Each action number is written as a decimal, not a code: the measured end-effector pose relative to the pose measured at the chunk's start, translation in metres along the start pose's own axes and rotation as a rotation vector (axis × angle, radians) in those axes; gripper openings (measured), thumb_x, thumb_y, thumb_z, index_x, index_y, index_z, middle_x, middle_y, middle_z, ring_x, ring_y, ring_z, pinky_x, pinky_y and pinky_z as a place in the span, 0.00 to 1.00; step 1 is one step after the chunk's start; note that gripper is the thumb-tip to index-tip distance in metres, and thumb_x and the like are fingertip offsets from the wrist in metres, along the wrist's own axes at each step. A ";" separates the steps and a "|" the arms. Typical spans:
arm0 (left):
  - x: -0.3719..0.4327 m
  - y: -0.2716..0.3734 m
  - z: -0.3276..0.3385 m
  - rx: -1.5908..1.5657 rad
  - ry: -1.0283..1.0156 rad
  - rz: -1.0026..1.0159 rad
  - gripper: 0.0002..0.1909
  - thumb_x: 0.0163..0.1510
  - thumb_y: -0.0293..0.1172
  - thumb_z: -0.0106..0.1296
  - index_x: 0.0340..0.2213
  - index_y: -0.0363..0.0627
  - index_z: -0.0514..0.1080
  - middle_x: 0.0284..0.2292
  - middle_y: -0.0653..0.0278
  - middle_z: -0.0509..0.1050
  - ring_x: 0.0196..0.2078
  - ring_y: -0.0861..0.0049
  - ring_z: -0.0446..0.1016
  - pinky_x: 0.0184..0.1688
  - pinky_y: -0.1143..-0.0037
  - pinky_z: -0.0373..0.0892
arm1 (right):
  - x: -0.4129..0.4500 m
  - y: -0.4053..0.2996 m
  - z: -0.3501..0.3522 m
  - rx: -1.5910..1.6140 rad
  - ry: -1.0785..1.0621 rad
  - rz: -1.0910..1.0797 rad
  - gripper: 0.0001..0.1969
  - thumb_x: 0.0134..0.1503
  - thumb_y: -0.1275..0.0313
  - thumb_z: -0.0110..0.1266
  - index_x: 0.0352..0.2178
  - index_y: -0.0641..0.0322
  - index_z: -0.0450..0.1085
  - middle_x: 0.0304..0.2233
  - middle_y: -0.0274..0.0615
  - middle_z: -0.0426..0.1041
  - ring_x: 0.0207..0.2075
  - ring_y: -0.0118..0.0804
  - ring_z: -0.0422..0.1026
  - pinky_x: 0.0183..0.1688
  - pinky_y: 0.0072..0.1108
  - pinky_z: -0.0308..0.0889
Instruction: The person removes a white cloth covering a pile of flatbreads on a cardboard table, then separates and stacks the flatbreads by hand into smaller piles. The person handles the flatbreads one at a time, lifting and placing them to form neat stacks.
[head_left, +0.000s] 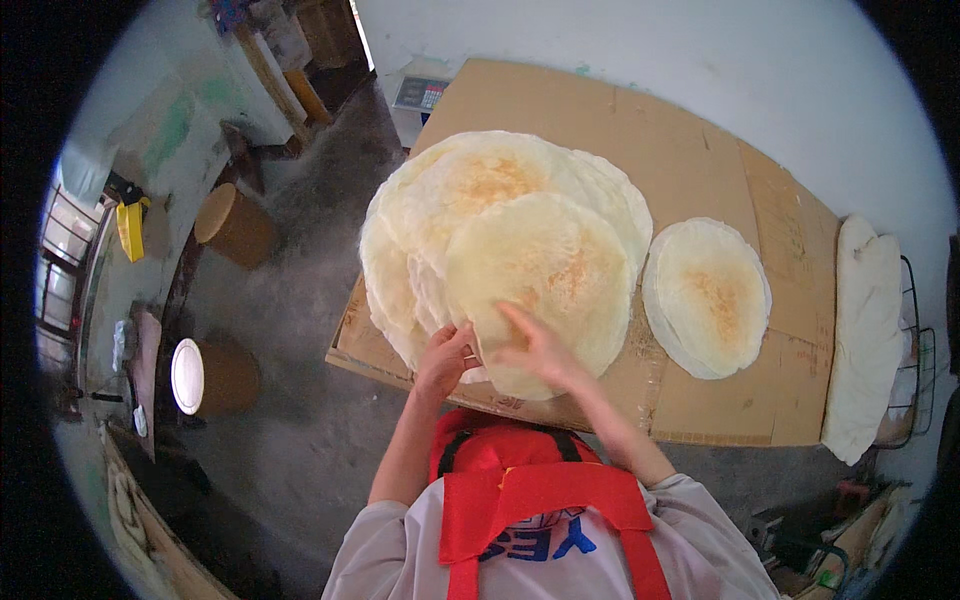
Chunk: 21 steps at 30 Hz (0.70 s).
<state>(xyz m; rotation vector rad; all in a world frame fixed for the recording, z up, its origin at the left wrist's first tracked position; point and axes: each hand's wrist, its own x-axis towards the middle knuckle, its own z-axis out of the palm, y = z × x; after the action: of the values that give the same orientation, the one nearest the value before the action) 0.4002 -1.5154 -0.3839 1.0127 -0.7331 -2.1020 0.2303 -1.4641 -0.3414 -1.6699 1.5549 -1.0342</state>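
Observation:
Large round flatbreads (420, 187) with browned patches lie in an overlapping pile on a cardboard-covered table (697, 172). On the pile's near side lies a smaller, paler round flatbread (540, 247) with toasted spots. My left hand (444, 358) pinches the left edge of this top flatbread between thumb and fingers. Over its lower part is my right hand (538, 351), blurred, fingers spread and nothing held; whether the fingertips touch the bread is unclear. To the right, a small stack of flatbreads (706, 300) rests apart from the pile.
A digital scale (420, 94) stands behind the table's left corner. A folded white cloth (862, 337) and a black wire rack (911, 352) are at the right end. Two round stools (234, 225) stand on the floor to the left. A white wall (675, 52) borders the far side.

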 end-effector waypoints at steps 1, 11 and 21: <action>-0.001 0.003 -0.001 0.062 0.000 0.031 0.16 0.53 0.36 0.43 0.40 0.39 0.63 0.33 0.62 0.71 0.31 0.76 0.72 0.29 0.76 0.70 | -0.001 -0.006 0.014 -0.089 0.040 -0.054 0.25 0.44 0.64 0.54 0.43 0.65 0.62 0.44 0.50 0.64 0.46 0.40 0.63 0.46 0.26 0.59; 0.029 -0.017 -0.031 0.149 0.290 0.058 0.15 0.48 0.39 0.48 0.30 0.38 0.69 0.22 0.66 0.70 0.18 0.83 0.66 0.16 0.83 0.59 | 0.017 0.012 -0.129 0.154 0.470 0.566 0.05 0.42 0.73 0.50 0.15 0.59 0.64 0.14 0.27 0.63 0.19 0.21 0.62 0.21 0.18 0.59; 0.022 -0.015 -0.029 0.253 0.403 -0.005 0.13 0.51 0.32 0.44 0.38 0.40 0.66 0.32 0.63 0.70 0.32 0.77 0.70 0.29 0.78 0.68 | 0.030 -0.084 -0.326 -0.491 0.856 -0.065 0.11 0.51 0.72 0.48 0.34 0.68 0.68 0.27 0.37 0.72 0.26 0.25 0.67 0.30 0.16 0.62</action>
<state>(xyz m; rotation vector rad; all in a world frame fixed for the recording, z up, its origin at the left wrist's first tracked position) 0.4086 -1.5291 -0.4196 1.5197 -0.7972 -1.7540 -0.0096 -1.4627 -0.1040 -1.6725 2.4676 -1.6320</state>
